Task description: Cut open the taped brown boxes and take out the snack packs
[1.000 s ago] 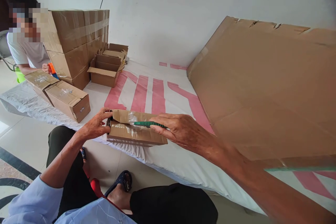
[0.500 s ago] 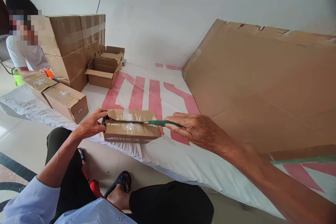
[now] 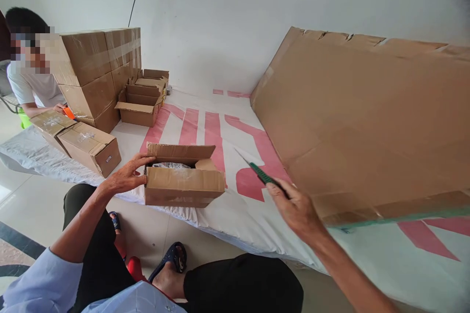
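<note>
— Head view, near edge of the white sheet [image 3: 220, 220]?
— Small cardboard box [image 3: 183, 187] resting there, flaps up, top open, something wrapped in printed plastic showing inside.
— Left hand [image 3: 127, 176]?
— Spread against the box's left end, fingers curled over the upper corner, thumb low on the side.
— Right hand [image 3: 293, 208]?
— Closed around the green handle of a box cutter [image 3: 257, 170], blade out, tip angled up and toward the box. Held clear of the box, to its right, above the red lettering on the sheet.
— Right side of the sheet?
— Large flat cardboard sheet [image 3: 367, 117] leaning back toward the wall, lower edge taped in green.
— Far left corner?
— Stack of sealed cartons [image 3: 95, 68], opened empty boxes [image 3: 141, 98] beside it. Two sealed small boxes [image 3: 77, 137] along the left edge.
— Anyone else?
— Another person [image 3: 31, 83] seated behind those two boxes, a hand on something orange; grip impossible to make out.
— Below the sheet?
— Own dark trousers, a blue sandal [image 3: 171, 259], tiled floor.
</note>
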The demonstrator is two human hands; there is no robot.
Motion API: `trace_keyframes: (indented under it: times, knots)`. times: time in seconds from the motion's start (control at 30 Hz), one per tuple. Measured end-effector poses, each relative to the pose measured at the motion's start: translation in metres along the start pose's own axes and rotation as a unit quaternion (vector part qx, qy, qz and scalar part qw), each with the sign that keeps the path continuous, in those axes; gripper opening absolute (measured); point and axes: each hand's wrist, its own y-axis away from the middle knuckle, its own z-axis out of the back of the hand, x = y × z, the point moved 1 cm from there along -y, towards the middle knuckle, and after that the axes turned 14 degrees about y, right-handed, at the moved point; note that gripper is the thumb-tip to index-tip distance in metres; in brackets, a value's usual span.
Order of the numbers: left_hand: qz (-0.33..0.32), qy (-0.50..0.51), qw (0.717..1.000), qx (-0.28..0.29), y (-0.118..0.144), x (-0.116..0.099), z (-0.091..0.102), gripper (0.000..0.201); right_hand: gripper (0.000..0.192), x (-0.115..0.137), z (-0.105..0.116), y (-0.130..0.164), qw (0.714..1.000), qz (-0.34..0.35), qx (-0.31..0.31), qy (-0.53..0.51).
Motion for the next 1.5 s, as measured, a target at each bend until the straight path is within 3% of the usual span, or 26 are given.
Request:
trace_keyframes:
  times: [0.1,0.17,0.23,0.33,0.47,0.6,0.7,0.77,0.9,1.0,1.23,1.37,1.43,1.5]
  knots:
    - [0.031,-0.013,0.999,0.024,-0.001,0.001,0.004,0.078,0.042,-0.026,-0.048,0.029,0.995,-0.101,0.010,0.017]
    - [0.044,-0.028,0.998,0.043,-0.002,-0.001,0.004,0.100,0.040,-0.035,-0.069,0.041,0.993,-0.107,0.008,0.054]
    - [0.039,-0.037,0.997,0.050,-0.002,-0.003,0.003,0.118,0.043,-0.034,-0.076,0.042,0.993,-0.095,-0.010,0.067]
    - [0.030,-0.057,0.997,0.044,-0.002,-0.002,0.002,0.136,0.050,-0.005,-0.065,0.022,0.997,-0.057,-0.041,-0.028]
    - [0.024,-0.102,0.994,0.043,-0.004,0.004,0.002,0.142,0.058,0.063,-0.037,-0.013,0.987,0.055,0.005,-0.154]
    - [0.011,-0.116,0.992,0.050,-0.006,0.007,0.002,0.142,0.081,0.117,-0.033,-0.018,0.975,0.144,0.091,-0.142]
    - [0.005,-0.126,0.991,0.049,-0.007,0.008,0.006,0.140,0.081,0.138,-0.045,0.000,0.981,0.161,0.051,-0.096]
    - [0.001,-0.128,0.990,0.052,-0.007,0.008,0.012,0.139,0.081,0.145,-0.051,0.012,0.982,0.174,0.018,-0.071]
    - [-0.009,-0.118,0.991,0.065,-0.007,0.009,0.020,0.132,0.067,0.144,-0.043,0.009,0.980,0.188,0.017,-0.069]
    - [-0.016,-0.118,0.991,0.064,-0.006,0.010,0.020,0.131,0.058,0.143,-0.033,-0.009,0.987,0.154,0.025,-0.044]
    - [-0.044,-0.133,0.988,0.062,-0.003,0.017,0.014,0.135,0.064,0.160,-0.029,-0.029,0.991,0.077,0.107,-0.015]
    - [-0.057,-0.131,0.988,0.066,-0.001,0.021,0.014,0.138,0.060,0.149,-0.023,-0.031,0.990,0.024,0.126,-0.056]
    - [-0.061,-0.135,0.987,0.068,-0.001,0.022,0.014,0.137,0.056,0.143,-0.017,-0.030,0.990,0.033,0.113,-0.082]
    - [-0.063,-0.137,0.986,0.072,-0.003,0.022,0.014,0.136,0.054,0.142,-0.010,-0.028,0.985,0.099,0.107,-0.088]
